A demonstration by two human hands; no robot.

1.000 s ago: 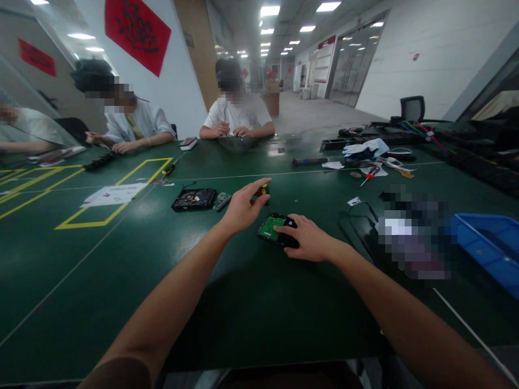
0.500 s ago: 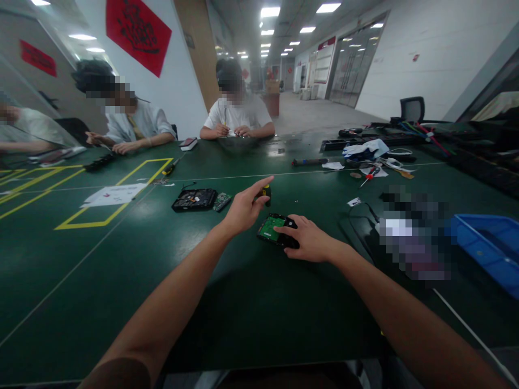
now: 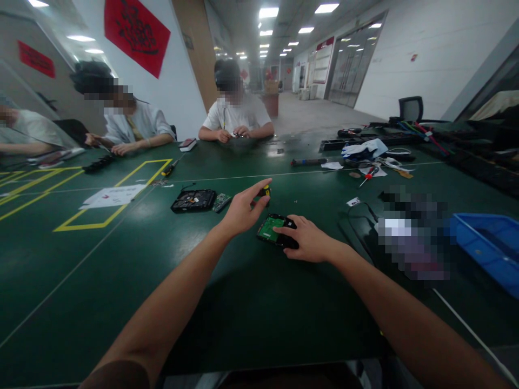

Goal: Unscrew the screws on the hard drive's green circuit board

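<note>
In the head view, a hard drive (image 3: 271,229) lies on the green table with its green circuit board facing up. My right hand (image 3: 311,239) grips its right side, the thumb reaching over the board. My left hand (image 3: 242,212) is closed on a short yellow-and-black screwdriver (image 3: 266,191) above the drive's far edge. Its index finger stretches past the handle. The screwdriver's tip is too small to make out. Left of my left hand lie a second, dark hard drive (image 3: 193,200) and a loose circuit board (image 3: 221,202).
Another yellow-and-black screwdriver (image 3: 170,168) and a sheet of paper (image 3: 113,196) lie to the left. A red screwdriver (image 3: 368,176), a cable (image 3: 367,208) and a blue tray (image 3: 486,243) are on the right. Several people sit across the table.
The screwdriver handle in my left hand shows a slightly different face, and the fingers around it have shifted a little. My right hand and the hard drive stay in place.
</note>
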